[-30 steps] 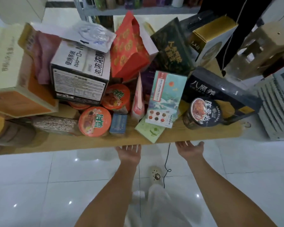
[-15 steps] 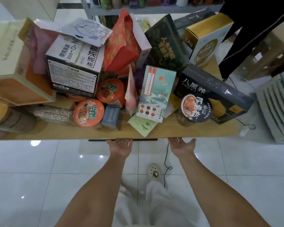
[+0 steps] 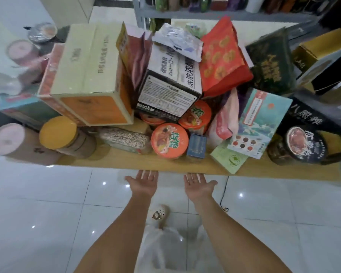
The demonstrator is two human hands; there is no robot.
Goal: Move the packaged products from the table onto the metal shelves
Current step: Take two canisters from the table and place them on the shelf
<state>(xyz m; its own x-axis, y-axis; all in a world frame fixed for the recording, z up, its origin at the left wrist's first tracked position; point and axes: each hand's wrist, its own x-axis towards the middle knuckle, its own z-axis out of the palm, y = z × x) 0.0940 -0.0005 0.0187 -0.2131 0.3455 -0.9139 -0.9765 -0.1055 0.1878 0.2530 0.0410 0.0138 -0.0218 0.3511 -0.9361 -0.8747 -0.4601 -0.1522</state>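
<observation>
Wooden table (image 3: 126, 162) heaped with cardboard boxes (image 3: 87, 62).
Three round orange noodle cups (image 3: 169, 141); left hand (image 3: 144, 183), right hand (image 3: 198, 186) both flat, released.

Black cable (image 3: 223, 194) on tiled floor (image 3: 37, 203)

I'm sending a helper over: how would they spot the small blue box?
Look along the wooden table's near edge. Right of the front orange noodle cup stands the small blue box, the only dark blue pack there, smaller than its neighbours.

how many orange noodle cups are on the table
3: front cup; second cup right behind it; third cup half under the white box. More may be hidden.
</observation>
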